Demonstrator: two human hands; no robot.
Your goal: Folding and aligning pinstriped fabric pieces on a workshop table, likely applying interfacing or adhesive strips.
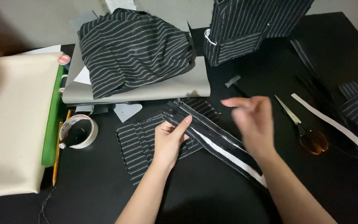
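Black worktop, matte, crowded with sewing pieces. Pale wall along the far edge.

Left hand rests near centre on a long striped fabric strip, black with thin white lines, running from centre toward near right. Fingers extended, index and thumb pressing lightly on the strip's far end; a flat hold, nothing lifted. A white band shows along the strip's lower edge. Under and left of the strip lies a flat striped fabric panel, same cloth.

Right hand hovers just above the strip, right of the left hand. Motion-blurred; fingers look loosely spread, and whether they pinch anything cannot be told.

Far centre: a heap of striped cloth piled on a folded grey sheet. Far right of that, another striped garment piece standing up from the worktop.

Right side: scissors with amber handles, blades pointing far-left, just beside the right hand. A white paper strip lies diagonally beyond them, and small striped scraps farther right.

Left side: tape roll near a yellow pencil, beside cream fabric with a green edge showing beneath.
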